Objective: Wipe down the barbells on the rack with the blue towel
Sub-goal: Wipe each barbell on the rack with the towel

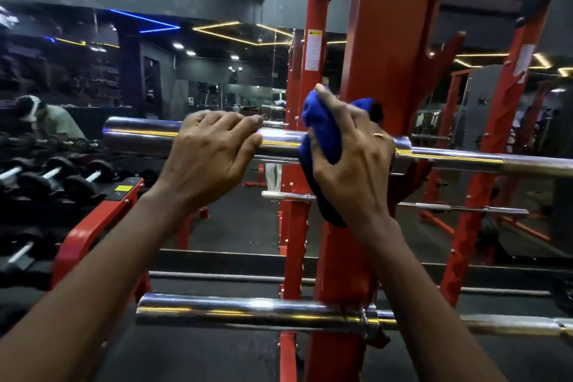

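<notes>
A chrome barbell (139, 136) lies across the red rack (378, 65) at chest height. My left hand (207, 158) rests over its thick sleeve, fingers curled loosely across the top. To the right, my right hand (350, 152) grips a bunched blue towel (322, 130) wrapped round the sleeve beside the collar; the towel's tail hangs below the bar. A second chrome barbell (248, 310) sits on a lower rack level, untouched.
Dumbbells (55, 177) line a rack at the left beside a red bench frame (102, 220). A mirror wall behind reflects a person (46, 121) and the gym. More red rack uprights (496, 149) and thin bars stand at the right.
</notes>
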Demonstrator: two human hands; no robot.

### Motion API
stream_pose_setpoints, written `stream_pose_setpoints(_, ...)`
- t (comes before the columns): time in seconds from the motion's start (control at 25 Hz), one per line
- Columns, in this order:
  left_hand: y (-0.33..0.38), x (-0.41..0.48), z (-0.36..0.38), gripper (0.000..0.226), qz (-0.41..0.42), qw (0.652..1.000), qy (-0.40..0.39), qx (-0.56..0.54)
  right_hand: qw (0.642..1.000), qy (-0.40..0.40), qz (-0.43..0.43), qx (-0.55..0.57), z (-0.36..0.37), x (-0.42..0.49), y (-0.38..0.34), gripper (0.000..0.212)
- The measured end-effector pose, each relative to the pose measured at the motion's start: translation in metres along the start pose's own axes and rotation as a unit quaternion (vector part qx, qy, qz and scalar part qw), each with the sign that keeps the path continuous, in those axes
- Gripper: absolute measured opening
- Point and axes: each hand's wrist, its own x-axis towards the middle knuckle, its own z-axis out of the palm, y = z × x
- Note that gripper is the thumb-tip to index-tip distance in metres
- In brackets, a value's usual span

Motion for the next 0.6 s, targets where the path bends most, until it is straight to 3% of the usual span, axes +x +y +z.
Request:
stream_pose_setpoints(0.16,-0.025,-0.02,-0.009,0.06,0.014,0.997,-0.067,0.036,0.999,0.01,0.045,-0.006,-0.005,-0.009,0.009,0.05)
stream_pose_setpoints(0.32,-0.034,-0.027,-0.012,0.061,0.005,0.997,-0.07,0.03,0.994,0.029,0.098,-0.036,0.014,-0.009,-0.024,0.046)
stream_pose_setpoints(0.52,-0.04,-0.029,-0.012,0.057,0.044,0.998,-0.041,0.013,0.998,-0.03,-0.007,-0.057,0.029,-0.019,-0.05,0.052)
stream_pose_setpoints(0.6,-0.058,-0.033,-0.016,0.057,0.029,0.999,-0.041,0.01,0.998,0.016,0.017,-0.064,0.019,-0.019,-0.025,0.047)
